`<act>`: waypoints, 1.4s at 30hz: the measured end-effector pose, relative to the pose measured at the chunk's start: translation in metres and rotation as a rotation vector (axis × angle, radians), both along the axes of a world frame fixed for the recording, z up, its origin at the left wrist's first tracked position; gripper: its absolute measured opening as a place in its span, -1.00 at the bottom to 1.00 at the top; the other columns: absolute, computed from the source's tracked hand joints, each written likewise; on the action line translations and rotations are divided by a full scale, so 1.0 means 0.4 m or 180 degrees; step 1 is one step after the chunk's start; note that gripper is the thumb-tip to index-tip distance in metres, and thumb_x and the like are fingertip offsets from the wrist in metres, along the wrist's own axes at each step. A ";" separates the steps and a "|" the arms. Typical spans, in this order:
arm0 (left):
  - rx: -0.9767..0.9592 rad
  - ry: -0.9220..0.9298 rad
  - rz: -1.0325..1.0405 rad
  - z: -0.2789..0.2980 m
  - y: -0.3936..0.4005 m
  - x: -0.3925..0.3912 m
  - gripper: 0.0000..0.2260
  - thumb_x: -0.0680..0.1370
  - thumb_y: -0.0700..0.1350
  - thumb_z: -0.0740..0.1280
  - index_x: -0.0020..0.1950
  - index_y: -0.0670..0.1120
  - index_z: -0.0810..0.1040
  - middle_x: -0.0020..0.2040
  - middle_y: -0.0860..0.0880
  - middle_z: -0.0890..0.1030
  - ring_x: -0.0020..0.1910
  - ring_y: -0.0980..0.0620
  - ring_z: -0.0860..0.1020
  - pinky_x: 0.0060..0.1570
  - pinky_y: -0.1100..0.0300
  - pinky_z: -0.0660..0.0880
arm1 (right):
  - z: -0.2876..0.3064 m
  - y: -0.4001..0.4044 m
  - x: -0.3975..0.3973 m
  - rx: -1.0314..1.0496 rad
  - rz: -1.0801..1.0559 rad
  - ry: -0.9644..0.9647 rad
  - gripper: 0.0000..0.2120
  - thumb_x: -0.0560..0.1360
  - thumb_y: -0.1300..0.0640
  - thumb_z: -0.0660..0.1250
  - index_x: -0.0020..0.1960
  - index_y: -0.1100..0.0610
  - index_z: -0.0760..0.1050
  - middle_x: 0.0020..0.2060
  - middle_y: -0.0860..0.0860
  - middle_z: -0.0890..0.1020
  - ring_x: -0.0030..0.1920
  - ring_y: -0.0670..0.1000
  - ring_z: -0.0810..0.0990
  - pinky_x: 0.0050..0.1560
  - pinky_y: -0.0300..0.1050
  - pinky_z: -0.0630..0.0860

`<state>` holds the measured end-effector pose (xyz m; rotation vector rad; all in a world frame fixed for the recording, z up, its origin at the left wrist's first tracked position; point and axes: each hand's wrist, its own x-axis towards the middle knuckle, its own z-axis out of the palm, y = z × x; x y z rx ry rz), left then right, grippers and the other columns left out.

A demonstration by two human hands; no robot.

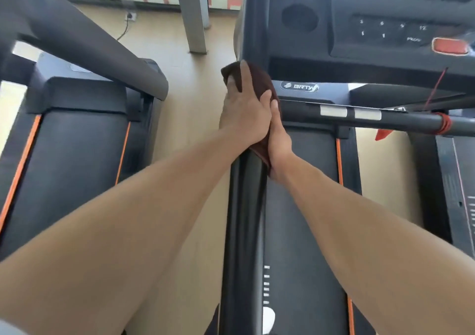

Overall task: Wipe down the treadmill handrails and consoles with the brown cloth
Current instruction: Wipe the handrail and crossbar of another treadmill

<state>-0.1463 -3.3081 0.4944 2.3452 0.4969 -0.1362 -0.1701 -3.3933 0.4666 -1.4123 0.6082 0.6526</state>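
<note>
The brown cloth [261, 81] is wrapped over the top end of a black treadmill handrail [245, 206] that runs up the middle of the view. My left hand [243, 111] presses on the cloth from the left, fingers spread over it. Pressed against the cloth's right side is my right hand [279, 139], thumb up beside the left hand. Both hands clasp the cloth around the rail. The console [372, 26] with buttons and a red stop button [451, 45] lies just beyond, upper right.
A crossbar [385, 117] with silver grip sensors and a red safety cord [437, 85] runs right from the hands. A second treadmill [77, 142] with its own handrail [77, 39] stands at left. Between the two machines is beige floor, with a grey pillar [195, 13] beyond.
</note>
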 end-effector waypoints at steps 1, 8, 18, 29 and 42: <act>0.0099 -0.0015 -0.0066 -0.001 -0.001 0.009 -0.35 0.69 0.11 0.10 0.67 0.04 -0.19 0.66 -0.19 -0.01 0.56 -0.24 0.26 0.51 -0.08 0.22 | -0.002 -0.001 0.002 -0.0022 0.0028 -0.0003 -0.30 0.45 -0.51 0.24 0.22 0.06 0.63 -0.06 0.04 0.78 0.01 0.08 0.76 0.23 0.05 0.62; 0.0304 -0.0022 -0.0494 0.006 0.000 -0.056 -0.36 0.66 0.08 0.12 0.67 0.13 -0.13 0.68 -0.13 -0.17 0.63 -0.21 0.07 0.59 -0.08 0.11 | 0.014 -0.027 -0.062 -0.0015 0.0212 0.0014 -0.26 0.44 -0.56 0.16 0.23 0.01 0.64 -0.03 0.05 0.77 0.00 0.09 0.76 0.19 0.08 0.63; -0.0015 0.0307 -0.0272 0.016 -0.087 -0.572 -0.35 0.68 0.17 0.08 0.64 0.17 -0.24 0.68 -0.10 -0.08 0.53 -0.26 0.29 0.47 -0.12 0.28 | 0.066 -0.208 -0.475 -0.0184 0.1221 0.0353 -0.34 0.47 -0.48 0.26 0.23 0.04 0.59 0.00 -0.02 0.77 0.02 0.03 0.74 -0.02 0.03 0.67; -0.0806 0.0297 0.0417 0.000 -0.202 -1.158 -0.45 0.70 0.15 0.03 0.66 0.18 -0.09 0.55 0.04 0.29 0.46 -0.01 0.41 0.35 0.13 0.34 | 0.082 -0.288 -0.972 -0.0449 0.1509 -0.0397 -0.68 0.60 -0.19 0.33 0.31 -0.11 0.53 0.08 -0.15 0.70 0.07 -0.14 0.66 0.05 -0.27 0.57; -0.2044 0.0239 0.0953 -0.028 -0.165 -1.055 -0.56 0.70 0.17 0.08 0.60 0.24 0.18 0.44 0.06 0.47 0.37 0.03 0.49 0.43 -0.04 0.41 | 0.044 -0.188 -0.883 -0.0698 0.1315 -0.0693 -0.33 0.61 -0.38 0.05 0.64 -0.27 -0.09 0.42 -0.11 0.44 0.33 0.04 0.50 0.30 -0.04 0.42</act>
